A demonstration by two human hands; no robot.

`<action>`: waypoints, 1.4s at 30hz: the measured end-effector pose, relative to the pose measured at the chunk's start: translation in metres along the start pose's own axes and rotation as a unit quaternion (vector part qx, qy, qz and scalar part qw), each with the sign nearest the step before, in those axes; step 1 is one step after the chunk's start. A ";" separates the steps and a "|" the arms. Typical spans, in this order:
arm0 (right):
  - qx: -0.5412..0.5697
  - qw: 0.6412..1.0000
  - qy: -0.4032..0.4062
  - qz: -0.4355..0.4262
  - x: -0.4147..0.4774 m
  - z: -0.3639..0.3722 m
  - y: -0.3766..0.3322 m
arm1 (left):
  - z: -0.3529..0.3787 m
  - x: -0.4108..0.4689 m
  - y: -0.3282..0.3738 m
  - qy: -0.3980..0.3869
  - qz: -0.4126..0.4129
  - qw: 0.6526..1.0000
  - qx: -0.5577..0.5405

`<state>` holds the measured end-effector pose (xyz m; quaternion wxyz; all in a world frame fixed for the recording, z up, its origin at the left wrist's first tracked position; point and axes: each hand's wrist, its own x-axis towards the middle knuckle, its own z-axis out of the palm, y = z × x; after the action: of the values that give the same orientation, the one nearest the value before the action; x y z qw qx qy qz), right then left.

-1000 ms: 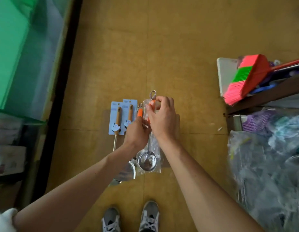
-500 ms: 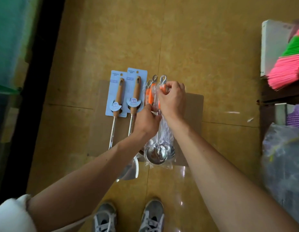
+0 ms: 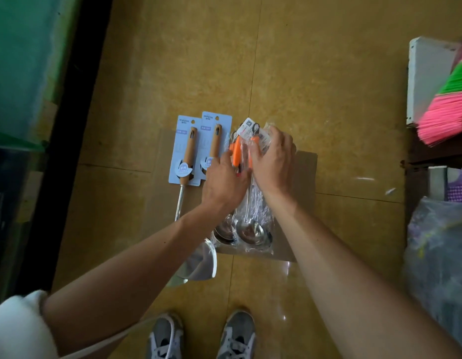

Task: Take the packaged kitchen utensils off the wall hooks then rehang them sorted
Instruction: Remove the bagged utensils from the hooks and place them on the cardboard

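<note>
Sorting is in progress at floor level; nothing has been rehung yet and no wall hooks are in view. The bagged ladles point(image 3: 253, 230), orange-handled and in clear film, lie on a cardboard sheet point(image 3: 303, 172) with their bowls toward the person. The left hand point(image 3: 224, 181) narrows on the orange handles, thumb and fingers pinching them. The right hand point(image 3: 274, 161) lies over the packet tops, fingers spread and nearly straight, pressing down. Just to the left, two carded utensils point(image 3: 184, 149) lie side by side, cards overlapping and hang holes pointing away. Recommendation: square the ladle handles together, keep their metal hang loops level and clear of the film, and hold this group apart from the carded pair, so that each kind lifts as one lot. The film looks slippery, so a grip on the handles rather than on loose plastic is advised. The floor point(image 3: 289, 73) is yellow-brown tile with visible joints. A pink and green broom point(image 3: 447, 117) and a white panel point(image 3: 429, 73) stand at right, with a plastic sack point(image 3: 437, 255) below them. Green sheeting point(image 3: 22, 60) lines the left edge.
</note>
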<state>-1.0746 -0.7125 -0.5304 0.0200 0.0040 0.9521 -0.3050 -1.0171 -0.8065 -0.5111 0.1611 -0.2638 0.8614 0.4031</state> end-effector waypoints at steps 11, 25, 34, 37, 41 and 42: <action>-0.125 0.989 0.075 0.019 -0.002 -0.191 -0.030 | -0.133 -0.054 0.106 0.093 0.168 0.941 0.280; -0.159 0.928 0.292 0.171 -0.145 -0.506 -0.040 | -0.177 -0.254 0.369 0.051 0.509 0.775 0.371; -0.205 0.850 0.377 0.307 -0.335 -0.659 0.022 | -0.081 -0.455 0.471 0.000 0.672 0.667 0.322; -0.218 0.823 0.388 0.354 -0.410 -0.688 0.047 | -0.046 -0.522 0.470 -0.027 0.711 0.628 0.317; -0.216 0.794 0.400 0.405 -0.513 -0.713 0.071 | -0.002 -0.613 0.456 -0.047 0.751 0.580 0.313; -0.218 0.787 0.401 0.416 -0.539 -0.717 0.075 | 0.009 -0.637 0.450 -0.056 0.757 0.570 0.314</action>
<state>-0.5600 -0.2327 0.0311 -0.2378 0.5173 0.8217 -0.0229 -0.7646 -0.3514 0.0694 -0.0821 0.5752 0.8082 0.0961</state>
